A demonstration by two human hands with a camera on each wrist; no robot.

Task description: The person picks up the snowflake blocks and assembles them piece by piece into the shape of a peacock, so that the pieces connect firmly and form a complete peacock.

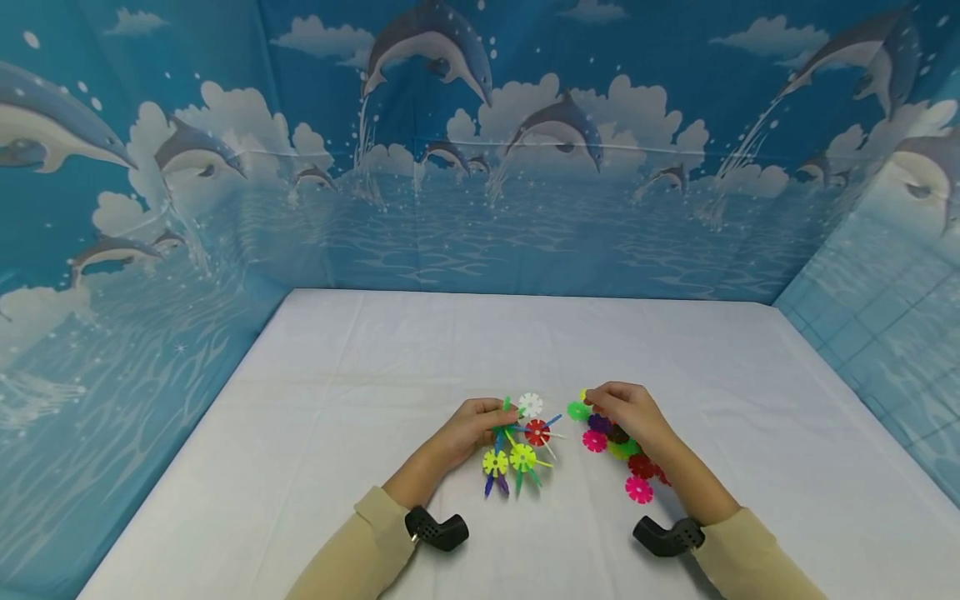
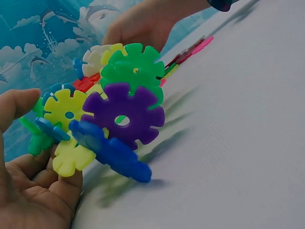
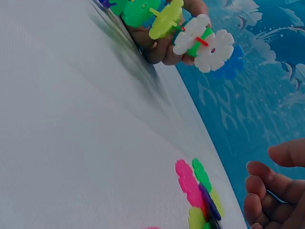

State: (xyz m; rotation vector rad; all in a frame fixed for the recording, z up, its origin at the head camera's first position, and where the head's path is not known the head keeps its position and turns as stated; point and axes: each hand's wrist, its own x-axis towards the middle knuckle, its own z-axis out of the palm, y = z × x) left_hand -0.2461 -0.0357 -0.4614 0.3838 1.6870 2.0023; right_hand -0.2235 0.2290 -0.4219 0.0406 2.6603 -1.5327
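Note:
My left hand (image 1: 468,429) grips a built-up cluster of interlocking flower-shaped plastic discs (image 1: 522,457). In the left wrist view, purple (image 2: 102,107), green, yellow and blue discs are slotted together at angles, with thumb and fingers at the cluster's near side. White discs (image 3: 214,52) joined to it show in the right wrist view. My right hand (image 1: 633,412) is over a group of loose discs (image 1: 595,441) on the table. Its thumb and loosely bent fingers (image 3: 259,186) stand apart, with nothing showing between them. A yellow disc (image 1: 583,395) lies near its fingertips.
The loose discs, among them pink (image 1: 639,489), red (image 1: 641,465) and green (image 1: 578,410), lie overlapping on a white-covered table (image 1: 360,358). A blue dolphin-print curtain (image 1: 480,233) hangs behind and at both sides. Black wrist devices (image 1: 442,531) sit at both cuffs.

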